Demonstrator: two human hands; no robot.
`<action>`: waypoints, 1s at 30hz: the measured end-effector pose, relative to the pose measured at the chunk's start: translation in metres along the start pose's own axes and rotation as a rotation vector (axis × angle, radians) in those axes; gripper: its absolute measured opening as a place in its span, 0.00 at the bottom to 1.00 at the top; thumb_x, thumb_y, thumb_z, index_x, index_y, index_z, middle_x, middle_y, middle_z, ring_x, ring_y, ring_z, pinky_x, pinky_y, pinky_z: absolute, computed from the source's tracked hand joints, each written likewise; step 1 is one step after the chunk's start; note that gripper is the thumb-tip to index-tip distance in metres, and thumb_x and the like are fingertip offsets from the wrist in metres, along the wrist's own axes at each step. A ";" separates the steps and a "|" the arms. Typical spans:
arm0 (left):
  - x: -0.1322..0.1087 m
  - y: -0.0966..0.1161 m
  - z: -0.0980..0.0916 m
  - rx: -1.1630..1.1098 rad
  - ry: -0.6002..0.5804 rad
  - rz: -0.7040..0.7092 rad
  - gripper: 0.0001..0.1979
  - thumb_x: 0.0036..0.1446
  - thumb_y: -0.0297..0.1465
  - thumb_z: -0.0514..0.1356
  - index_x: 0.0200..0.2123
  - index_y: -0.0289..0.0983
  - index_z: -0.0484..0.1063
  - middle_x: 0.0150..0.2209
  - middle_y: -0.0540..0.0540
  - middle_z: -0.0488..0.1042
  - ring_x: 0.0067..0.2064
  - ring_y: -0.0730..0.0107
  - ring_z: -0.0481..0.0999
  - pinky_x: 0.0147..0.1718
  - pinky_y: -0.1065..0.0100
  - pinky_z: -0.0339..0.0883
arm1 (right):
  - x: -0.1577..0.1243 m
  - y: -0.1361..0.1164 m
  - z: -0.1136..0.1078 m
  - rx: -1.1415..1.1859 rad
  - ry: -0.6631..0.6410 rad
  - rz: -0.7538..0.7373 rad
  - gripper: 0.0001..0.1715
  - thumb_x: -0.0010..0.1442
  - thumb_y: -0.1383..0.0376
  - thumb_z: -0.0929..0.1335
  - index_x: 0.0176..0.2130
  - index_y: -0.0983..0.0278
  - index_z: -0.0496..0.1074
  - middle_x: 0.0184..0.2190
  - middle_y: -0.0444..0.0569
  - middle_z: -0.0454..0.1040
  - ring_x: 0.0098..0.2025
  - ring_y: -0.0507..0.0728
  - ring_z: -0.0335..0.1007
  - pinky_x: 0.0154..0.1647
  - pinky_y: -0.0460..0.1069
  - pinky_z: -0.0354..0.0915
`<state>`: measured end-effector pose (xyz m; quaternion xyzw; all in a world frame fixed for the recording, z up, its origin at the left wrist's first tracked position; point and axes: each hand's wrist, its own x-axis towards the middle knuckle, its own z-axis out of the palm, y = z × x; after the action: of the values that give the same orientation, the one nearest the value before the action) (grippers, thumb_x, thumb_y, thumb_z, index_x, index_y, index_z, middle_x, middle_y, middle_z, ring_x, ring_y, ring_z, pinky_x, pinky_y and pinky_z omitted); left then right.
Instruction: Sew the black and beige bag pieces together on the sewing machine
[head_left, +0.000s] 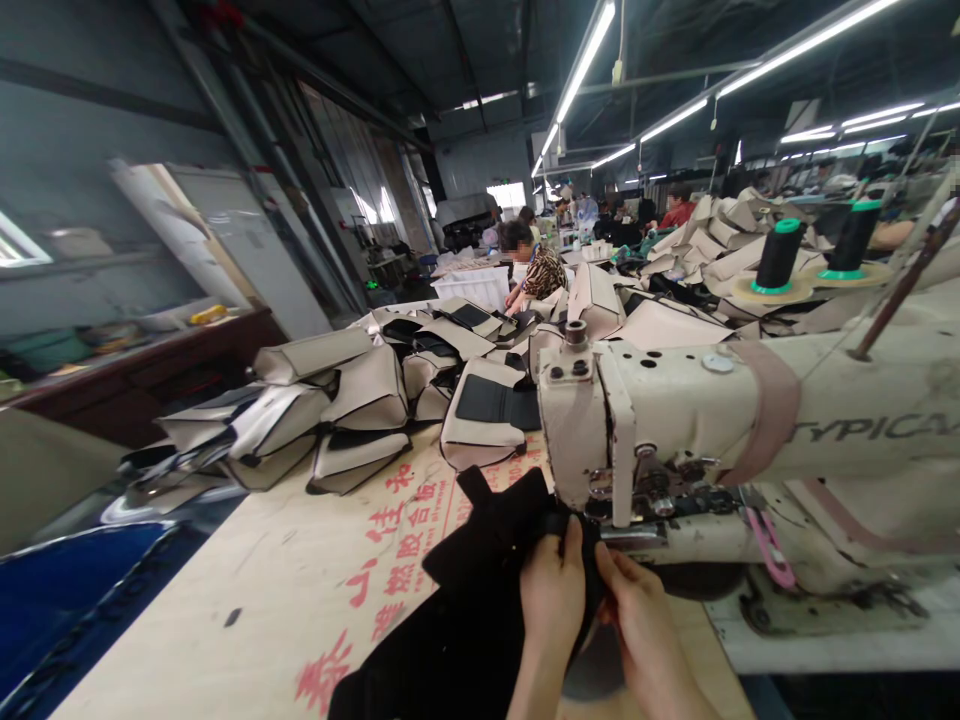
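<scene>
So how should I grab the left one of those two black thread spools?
I'd come from above and close around its green top: the black spool stands on end on a round base, leaving that upper end exposed.

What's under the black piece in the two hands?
A plywood tabletop with red printing shows to the left of the black piece. Whatever lies directly beneath it is covered from this view.

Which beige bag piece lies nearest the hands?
The black-edged beige piece just left of the off-white metal sewing machine, black panel facing up; other pieces lie farther away.
</scene>
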<state>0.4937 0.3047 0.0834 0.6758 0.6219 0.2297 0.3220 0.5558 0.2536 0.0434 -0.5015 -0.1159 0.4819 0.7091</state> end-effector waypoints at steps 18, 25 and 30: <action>0.003 -0.001 -0.001 0.025 -0.008 0.043 0.22 0.59 0.42 0.45 0.24 0.36 0.71 0.28 0.42 0.75 0.32 0.65 0.74 0.28 0.70 0.58 | 0.006 0.001 -0.002 -0.202 -0.038 -0.043 0.26 0.48 0.45 0.68 0.20 0.65 0.65 0.11 0.38 0.57 0.14 0.48 0.49 0.14 0.44 0.43; 0.005 0.001 -0.002 0.055 0.006 0.048 0.21 0.59 0.40 0.46 0.26 0.35 0.72 0.30 0.40 0.76 0.34 0.64 0.74 0.30 0.70 0.58 | 0.010 0.000 -0.003 -0.329 -0.020 -0.128 0.27 0.50 0.44 0.66 0.19 0.63 0.62 0.10 0.36 0.49 0.14 0.48 0.42 0.14 0.45 0.41; 0.007 0.000 -0.003 0.074 0.010 0.060 0.21 0.59 0.40 0.46 0.26 0.35 0.72 0.29 0.40 0.76 0.31 0.64 0.74 0.28 0.70 0.56 | 0.013 -0.018 -0.016 -0.501 -0.099 -0.248 0.29 0.49 0.44 0.67 0.15 0.64 0.65 0.13 0.42 0.59 0.19 0.52 0.54 0.21 0.46 0.49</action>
<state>0.4929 0.3122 0.0848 0.7044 0.6111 0.2193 0.2867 0.5831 0.2541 0.0461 -0.6190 -0.3265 0.3717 0.6099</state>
